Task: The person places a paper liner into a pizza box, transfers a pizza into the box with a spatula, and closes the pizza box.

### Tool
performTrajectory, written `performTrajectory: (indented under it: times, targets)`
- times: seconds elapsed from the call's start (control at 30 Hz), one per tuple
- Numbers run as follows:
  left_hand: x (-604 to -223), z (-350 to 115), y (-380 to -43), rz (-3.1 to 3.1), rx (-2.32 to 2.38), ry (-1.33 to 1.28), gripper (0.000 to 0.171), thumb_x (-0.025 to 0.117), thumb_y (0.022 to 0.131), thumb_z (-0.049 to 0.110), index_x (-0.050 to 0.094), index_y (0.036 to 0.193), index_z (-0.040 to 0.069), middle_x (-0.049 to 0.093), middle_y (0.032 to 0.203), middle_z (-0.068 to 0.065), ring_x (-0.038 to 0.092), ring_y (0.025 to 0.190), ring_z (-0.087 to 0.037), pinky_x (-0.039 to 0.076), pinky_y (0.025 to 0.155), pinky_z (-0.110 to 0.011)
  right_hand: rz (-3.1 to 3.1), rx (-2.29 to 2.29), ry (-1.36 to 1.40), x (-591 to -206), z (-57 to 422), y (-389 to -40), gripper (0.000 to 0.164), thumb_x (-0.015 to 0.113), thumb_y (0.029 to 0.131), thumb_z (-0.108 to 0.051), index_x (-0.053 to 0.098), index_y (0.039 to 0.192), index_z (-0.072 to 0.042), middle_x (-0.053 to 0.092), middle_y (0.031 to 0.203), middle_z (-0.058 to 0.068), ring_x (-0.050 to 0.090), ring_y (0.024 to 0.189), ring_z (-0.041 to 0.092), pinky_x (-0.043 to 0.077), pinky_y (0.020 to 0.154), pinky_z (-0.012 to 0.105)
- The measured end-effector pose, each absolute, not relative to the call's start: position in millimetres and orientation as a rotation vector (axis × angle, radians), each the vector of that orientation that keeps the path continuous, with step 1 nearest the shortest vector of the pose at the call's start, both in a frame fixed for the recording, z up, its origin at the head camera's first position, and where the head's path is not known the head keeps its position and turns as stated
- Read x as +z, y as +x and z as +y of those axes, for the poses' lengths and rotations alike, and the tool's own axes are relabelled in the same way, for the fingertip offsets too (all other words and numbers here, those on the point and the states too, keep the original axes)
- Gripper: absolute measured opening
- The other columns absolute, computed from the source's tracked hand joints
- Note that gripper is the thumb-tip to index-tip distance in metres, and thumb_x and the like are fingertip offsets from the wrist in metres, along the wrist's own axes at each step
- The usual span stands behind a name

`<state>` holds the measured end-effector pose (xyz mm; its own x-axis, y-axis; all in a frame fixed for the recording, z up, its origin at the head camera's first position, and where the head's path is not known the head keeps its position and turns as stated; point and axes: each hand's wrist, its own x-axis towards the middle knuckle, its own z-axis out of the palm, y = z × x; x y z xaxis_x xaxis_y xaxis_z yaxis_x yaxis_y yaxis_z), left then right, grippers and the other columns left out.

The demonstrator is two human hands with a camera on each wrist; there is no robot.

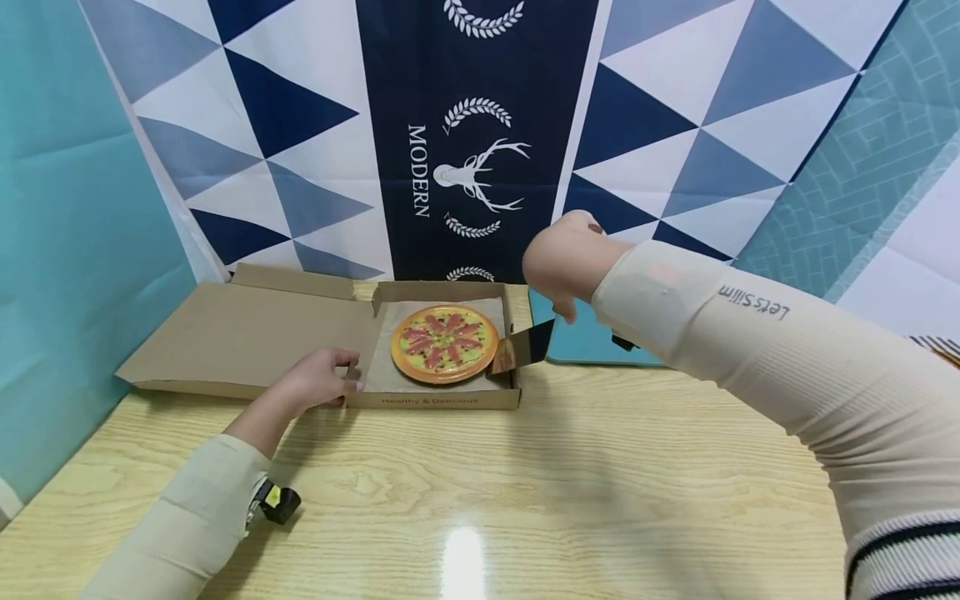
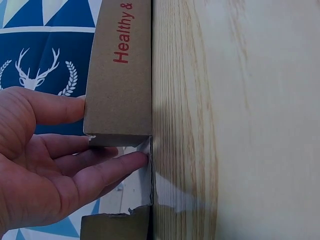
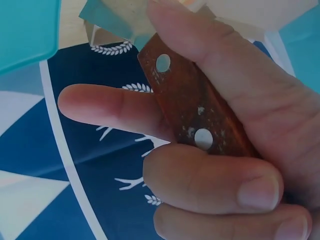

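Note:
A pizza [image 1: 444, 343] lies on paper inside the open cardboard pizza box [image 1: 431, 402]. My left hand [image 1: 318, 379] grips the box's front left corner; in the left wrist view the thumb presses the wall [image 2: 119, 92] and the other fingers lie at the box's end. In my right hand [image 1: 564, 258] is a spatula with a flat shiny blade [image 1: 528, 345], reaching over the box's right wall to the pizza's right edge. Its riveted wooden handle [image 3: 192, 107] shows in the right wrist view, fingers curled round it and the index finger extended.
The box lid [image 1: 262, 329] lies folded open to the left. Right of the box is a flat light-blue board [image 1: 600, 350], partly behind my right forearm. A patterned cloth [image 1: 480, 100] hangs behind the wooden table [image 1: 450, 467].

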<state>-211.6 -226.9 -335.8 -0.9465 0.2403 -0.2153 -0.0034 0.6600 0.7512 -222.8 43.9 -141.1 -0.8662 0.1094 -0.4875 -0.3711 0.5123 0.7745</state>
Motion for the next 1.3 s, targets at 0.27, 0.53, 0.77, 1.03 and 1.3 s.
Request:
performTrajectory:
  times: [0.27,0.53,0.77,1.03,1.3]
  targets:
    - [-331.4,-221.8,-211.0,2.598,1.135,0.204,0.058,0.057,0.085,0.006,0.028,0.133,-0.009,0.027,0.136,-0.028,0.052,0.103,-0.034,0.050,0.076,-0.034,2.332,1.267,-0.208,-126.7,70.0,-221.3,0.061,0.065,0.071,-0.054,0.052,0.122,-0.023,0.049,0.114,0.003,0.049,0.083,0.022,0.043,0.075,0.037]
    - [-329.8,-218.4,-208.5,2.592,1.143,0.217,0.058,0.057,0.085,0.005,0.028,0.132,-0.011,0.026,0.135,-0.030,0.050,0.105,-0.037,0.050,0.075,-0.034,2.551,0.948,-0.299,-131.8,122.4,-216.1,0.025,0.065,0.074,-0.046,0.059,0.064,-0.024,0.050,0.054,-0.007,0.043,0.052,0.009,0.030,0.052,0.029]
    - [-327.9,-215.6,-206.2,2.574,1.161,0.207,0.057,0.055,0.086,0.004,0.027,0.132,-0.012,0.025,0.135,-0.031,0.042,0.113,-0.040,0.050,0.075,-0.035,2.658,0.647,-0.451,-146.3,163.7,-207.6,0.029,0.066,0.075,-0.043,0.055,0.065,-0.018,0.048,0.057,-0.003,0.042,0.053,0.011,0.030,0.048,0.030]
    - [-326.4,-212.9,-201.6,2.550,1.184,0.190,0.057,0.055,0.085,0.003,0.025,0.133,-0.012,0.023,0.136,-0.030,0.040,0.114,-0.040,0.050,0.076,-0.036,2.727,0.297,-0.534,-174.9,190.8,-210.5,0.035,0.061,0.080,-0.041,0.043,0.057,-0.021,0.026,0.052,-0.006,0.020,0.048,0.010,0.020,0.045,0.027]
    - [-329.9,-213.1,-203.1,2.551,1.198,0.197,0.057,0.055,0.085,0.002,0.026,0.132,-0.012,0.023,0.136,-0.031,0.034,0.118,-0.041,0.050,0.077,-0.036,2.810,0.087,-0.590,-205.7,206.8,-212.1,0.042,0.058,0.083,-0.040,0.034,0.055,-0.019,0.022,0.052,-0.005,0.020,0.048,0.010,0.021,0.046,0.026]
